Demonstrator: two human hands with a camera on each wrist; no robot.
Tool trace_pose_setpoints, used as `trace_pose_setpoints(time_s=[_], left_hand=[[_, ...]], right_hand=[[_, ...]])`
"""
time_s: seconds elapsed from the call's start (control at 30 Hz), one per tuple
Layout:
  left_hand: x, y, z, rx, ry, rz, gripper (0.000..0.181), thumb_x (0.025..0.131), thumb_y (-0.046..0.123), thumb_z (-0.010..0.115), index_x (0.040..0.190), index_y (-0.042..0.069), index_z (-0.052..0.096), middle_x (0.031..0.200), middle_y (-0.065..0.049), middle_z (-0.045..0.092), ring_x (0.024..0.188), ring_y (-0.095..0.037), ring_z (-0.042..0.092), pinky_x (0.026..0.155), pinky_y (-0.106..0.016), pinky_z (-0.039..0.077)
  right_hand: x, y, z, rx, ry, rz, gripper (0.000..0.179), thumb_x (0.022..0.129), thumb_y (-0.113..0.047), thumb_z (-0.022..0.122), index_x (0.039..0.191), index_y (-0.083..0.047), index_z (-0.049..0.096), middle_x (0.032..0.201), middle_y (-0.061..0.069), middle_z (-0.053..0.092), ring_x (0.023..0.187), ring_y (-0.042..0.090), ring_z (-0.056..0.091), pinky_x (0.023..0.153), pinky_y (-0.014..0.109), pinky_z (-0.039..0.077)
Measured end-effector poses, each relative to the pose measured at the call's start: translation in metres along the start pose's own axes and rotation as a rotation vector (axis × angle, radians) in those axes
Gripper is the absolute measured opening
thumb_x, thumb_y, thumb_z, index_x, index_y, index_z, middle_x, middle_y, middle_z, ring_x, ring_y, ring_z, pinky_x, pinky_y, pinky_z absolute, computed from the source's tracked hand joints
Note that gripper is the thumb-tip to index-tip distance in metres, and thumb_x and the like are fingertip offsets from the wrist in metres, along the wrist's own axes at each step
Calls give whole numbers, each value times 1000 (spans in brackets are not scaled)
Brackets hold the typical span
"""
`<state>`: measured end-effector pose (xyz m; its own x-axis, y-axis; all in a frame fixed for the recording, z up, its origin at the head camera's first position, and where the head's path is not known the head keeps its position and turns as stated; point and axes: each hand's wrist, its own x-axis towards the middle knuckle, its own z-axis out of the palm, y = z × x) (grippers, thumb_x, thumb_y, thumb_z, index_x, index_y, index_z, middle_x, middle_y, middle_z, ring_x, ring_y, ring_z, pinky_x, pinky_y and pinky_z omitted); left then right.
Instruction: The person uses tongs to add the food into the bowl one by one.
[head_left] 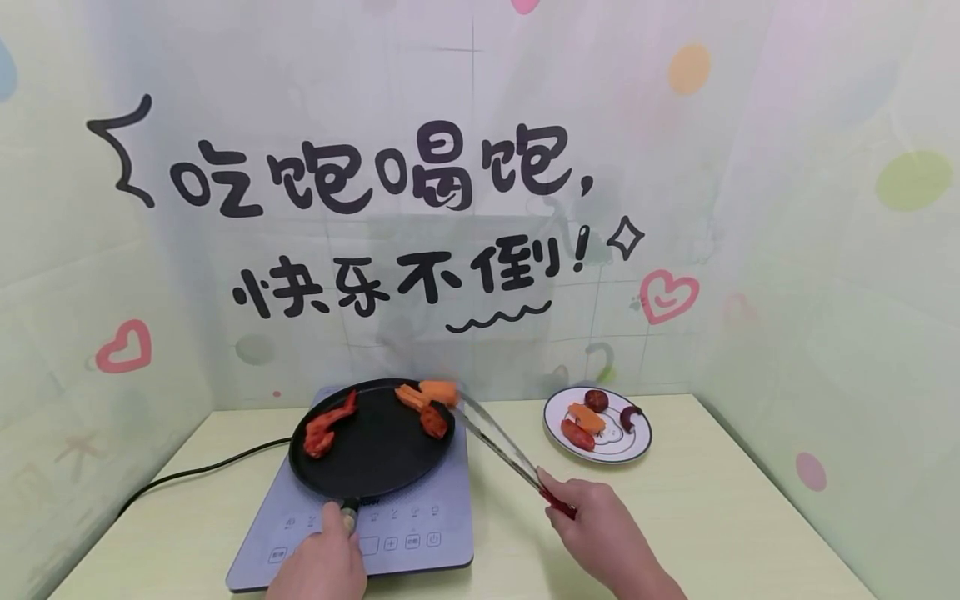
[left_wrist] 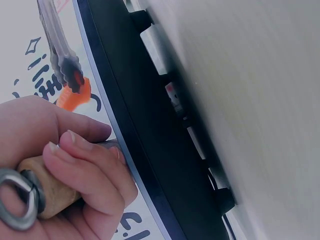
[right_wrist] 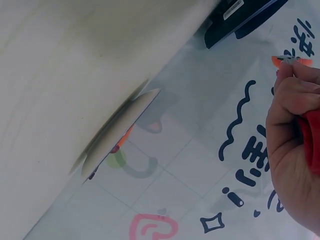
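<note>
My left hand (head_left: pixel 322 558) grips the wooden handle (left_wrist: pixel 57 202) of a flat black frying pan (head_left: pixel 367 467), with fingers curled round it. In my right hand (head_left: pixel 600 525) are metal tongs (head_left: pixel 498 446) with red on the grip. Their tips pinch an orange food piece (head_left: pixel 438 392) at the pan's right rim. Beside it in the pan lie another orange piece (head_left: pixel 411 397) and a dark red piece (head_left: pixel 432 422). A red chicken wing (head_left: pixel 321 433) rests at the pan's left side.
Under the pan is an induction cooktop (head_left: pixel 442 521), its black cord (head_left: pixel 210 467) running off left. At the right stands a white plate (head_left: pixel 555 408) with several food pieces, among them an orange one (head_left: pixel 587 417). A printed curtain (head_left: pixel 480 83) closes off the table's back and sides.
</note>
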<state>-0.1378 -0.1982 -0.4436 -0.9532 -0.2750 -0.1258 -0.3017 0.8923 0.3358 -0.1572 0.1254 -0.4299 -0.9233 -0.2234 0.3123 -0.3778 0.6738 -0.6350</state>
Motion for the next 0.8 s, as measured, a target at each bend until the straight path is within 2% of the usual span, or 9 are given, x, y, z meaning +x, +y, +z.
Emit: trace_pose_setpoints(time_s=[0.1,0.23,0.53,0.8], left_hand=[[-1,1,-1,-1,1,-2,39,107,22,60,125,-9,43,72,-12,57,62,-26,56,63,-40,41],[-1,2,-2,-3,-1,-8,39,107,22,60,125,-8,43,72,-12,57,62,-26,56,63,-41,41],[0,1,-1,3,-2,-23,41,107,22,59,128,-8,42,74,-13,59,63,-26,58,63,-41,43],[1,1,1,5,4,-20,40,107,22,59,127,-7,42,74,-13,59,62,-26,58,62,-41,43]], right_hand=[[-3,-4,1,-76,21,-48,46,89,1,80,132,-17,77,80,-11,69,66,-2,45,59,20,43],[-5,-9,1,-149,30,-57,47,87,-1,82,129,-21,78,79,-15,66,67,-1,44,59,20,41],[-6,-23,-7,-202,-73,0,51,85,-1,80,130,-26,78,79,-12,66,66,4,44,58,22,38],[-3,-30,-13,-344,-109,-36,52,84,-1,78,128,-28,79,71,-12,56,59,8,41,55,23,34]])
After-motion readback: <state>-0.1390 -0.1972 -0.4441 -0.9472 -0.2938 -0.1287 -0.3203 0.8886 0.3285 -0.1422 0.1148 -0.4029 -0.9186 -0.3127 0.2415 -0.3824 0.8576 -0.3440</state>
